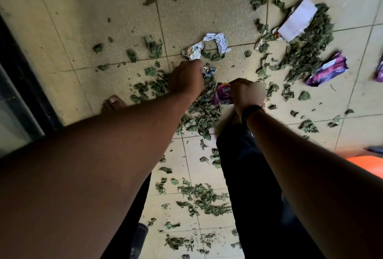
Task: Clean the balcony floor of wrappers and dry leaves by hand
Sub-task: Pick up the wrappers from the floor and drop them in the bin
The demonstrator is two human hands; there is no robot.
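Wrapper, purple, clenched in your right hand; left hand pinches crumpled wrapper beyond it. Risk: loose pinch drops scraps among dry leaves.

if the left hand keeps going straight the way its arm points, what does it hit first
Most likely the crumpled silver wrapper, lying on the floor tile just beyond the left hand. The hand's curled fingers seem to hold a small crumpled scrap already. How high the hand is above the floor is unclear.

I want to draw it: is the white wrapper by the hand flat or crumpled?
Crumpled: the white wrapper lies twisted and creased on the floor tile.
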